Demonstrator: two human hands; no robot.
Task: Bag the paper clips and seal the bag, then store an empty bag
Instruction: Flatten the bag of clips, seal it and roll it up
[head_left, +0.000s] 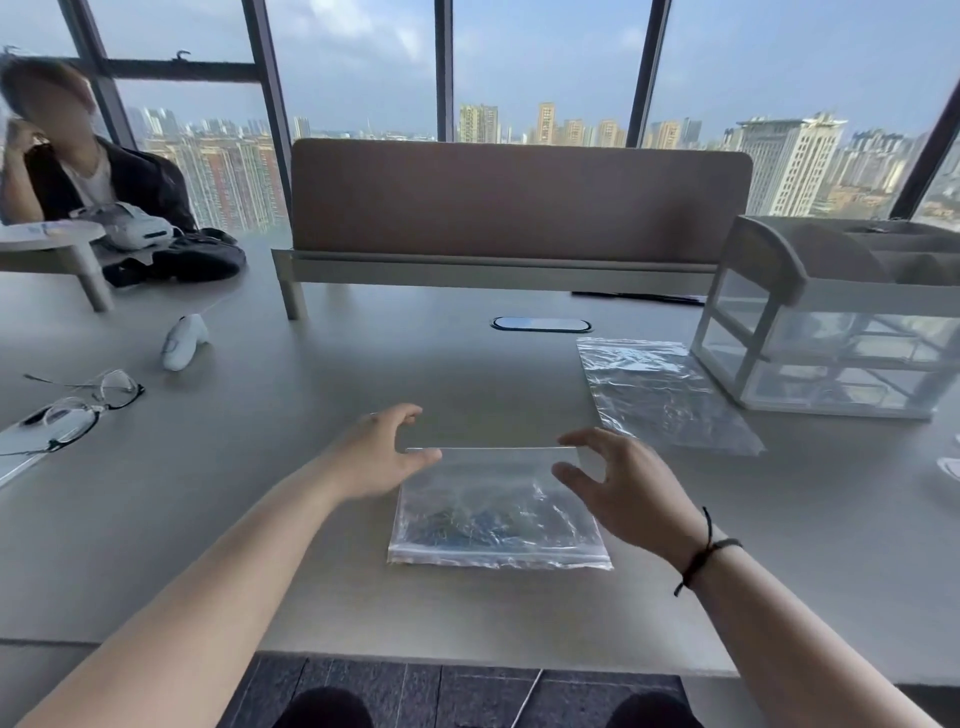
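Observation:
A clear zip bag (493, 512) lies flat on the grey table (311, 519) in front of me, with several paper clips showing through the plastic. My left hand (382, 454) hovers at the bag's far left corner, fingers loosely curved, thumb over the edge, holding nothing. My right hand (621, 486) hovers at the far right corner in the same curved pose, also holding nothing. A second clear bag (660, 392), empty, lies flat further right.
A clear drawer organizer (831, 332) stands at the right, just behind the empty bag. Glasses (83, 402) and a white controller (182, 340) lie at the left. A desk divider (519, 197) stands behind. A person sits far left.

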